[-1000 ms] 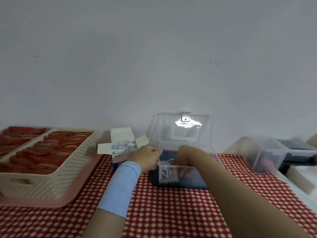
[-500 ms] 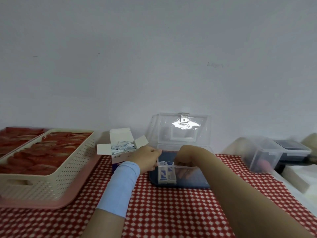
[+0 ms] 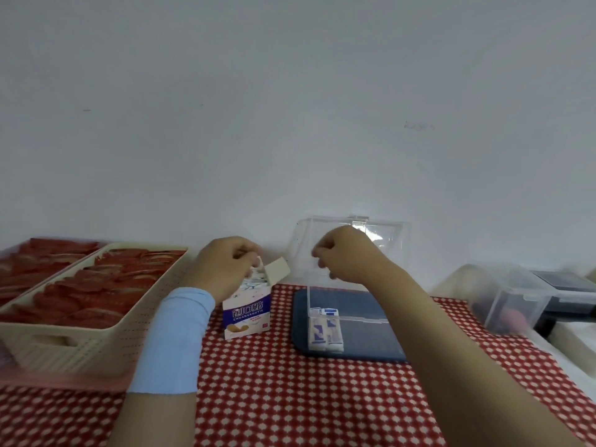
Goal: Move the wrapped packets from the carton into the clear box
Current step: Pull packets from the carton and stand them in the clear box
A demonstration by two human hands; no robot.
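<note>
Nearest to us, our two forearms reach out over the red-and-white checked tablecloth [image 3: 290, 398], the left one wrapped in a pale blue wrist sleeve [image 3: 174, 340]. Just beyond, on the dark blue tray [image 3: 364, 337], stands the clear plastic box [image 3: 342, 321], and a few white-and-blue wrapped packets [image 3: 325, 333] already stand upright in its left corner. To the left of the tray, and apart from it, sits the small white-and-purple carton [image 3: 246, 314], flaps open, with more wrapped packets showing at its mouth.

Our left hand [image 3: 222, 269] is over that open mouth, fingers curled down into the packets; we judge it is pinching some, though we cannot tell whether it truly has a grip. Our right hand [image 3: 346, 256] hangs in the air above the far edge of the clear box, loosely curled and apparently holding nothing. Behind it the box's clear hinged lid [image 3: 387, 240] stands open against the white wall. At far left are cream perforated baskets [image 3: 80, 346] full of red packets; at far right, another clear tub [image 3: 506, 298].

So we take this to be the fetching step, with the transfer only begun. The next move calls for lifting a small bunch clear of the flaps without tipping the light carton, then carrying it rightwards and standing it beside the packets already in the box.
</note>
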